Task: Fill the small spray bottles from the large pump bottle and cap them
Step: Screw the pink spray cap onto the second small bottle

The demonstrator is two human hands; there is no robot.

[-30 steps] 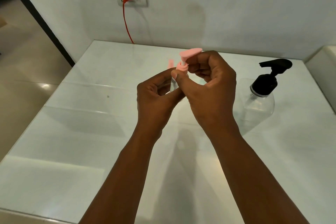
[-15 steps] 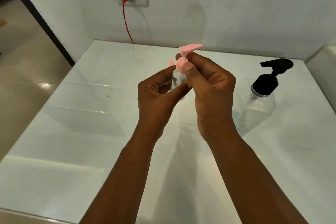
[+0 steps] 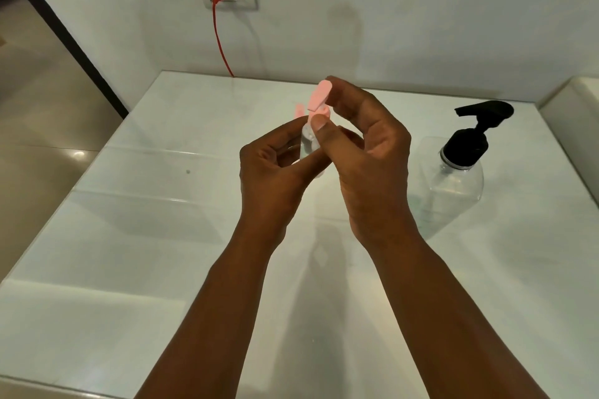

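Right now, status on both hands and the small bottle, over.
Left hand grips small clear bottle, held above table. Right hand pinches its pink pump cap. Large pump bottle stands apart, right. Nothing in the way.

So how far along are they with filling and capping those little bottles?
Midway, it seems. In hand: the left hand holds a small clear bottle while the right hand pinches its pink pump cap, apparently screwing it on. Whether it holds liquid is unclear. A second pink piece shows behind the hands, possibly another bottle. The big pump bottle stands untouched on the table.
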